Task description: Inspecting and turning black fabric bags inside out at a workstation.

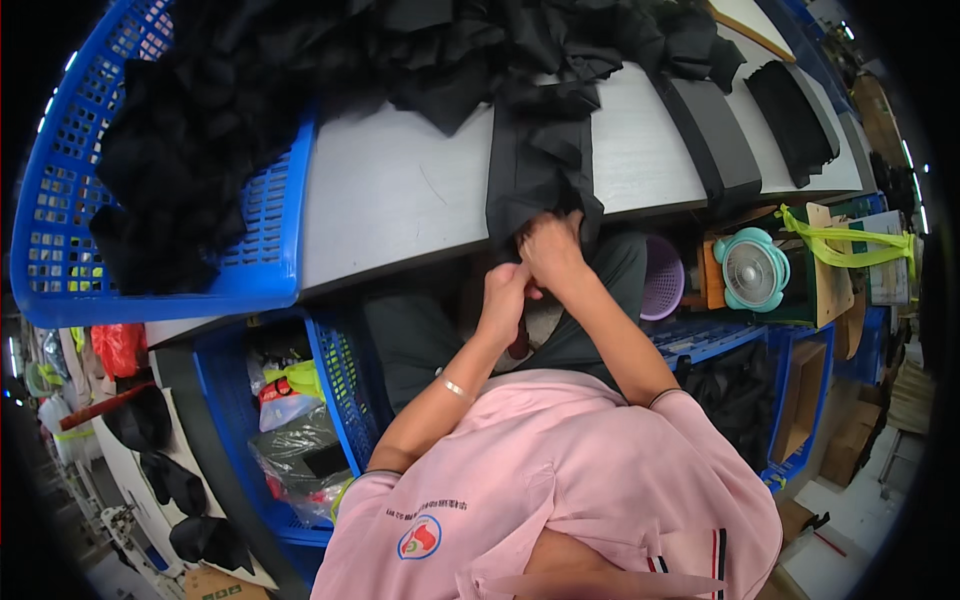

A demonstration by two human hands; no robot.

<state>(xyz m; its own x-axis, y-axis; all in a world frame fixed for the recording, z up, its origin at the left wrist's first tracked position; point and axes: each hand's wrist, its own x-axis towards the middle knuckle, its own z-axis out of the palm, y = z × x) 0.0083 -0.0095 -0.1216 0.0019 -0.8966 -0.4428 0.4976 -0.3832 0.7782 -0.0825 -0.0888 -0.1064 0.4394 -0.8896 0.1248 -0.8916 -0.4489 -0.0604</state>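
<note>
A piece of black fabric [548, 195] lies over a long dark strip that crosses the white table to its near edge. My right hand [553, 248] is closed on the fabric's near end, just at that edge. Right below it, over my lap, my left hand [507, 288] is closed with its fingertips touching or almost touching the right hand. What its fingers pinch is hidden or too small to tell. A heap of black fabric pieces [440, 50] spreads along the far side of the table.
A blue basket [285, 250] full of black fabric stands at the left. Further right on the white table [400, 190] lie a dark flat block [715, 140] and a black fabric stack [790, 120]. A teal fan [752, 270] and purple basket [662, 278] sit beyond my right knee.
</note>
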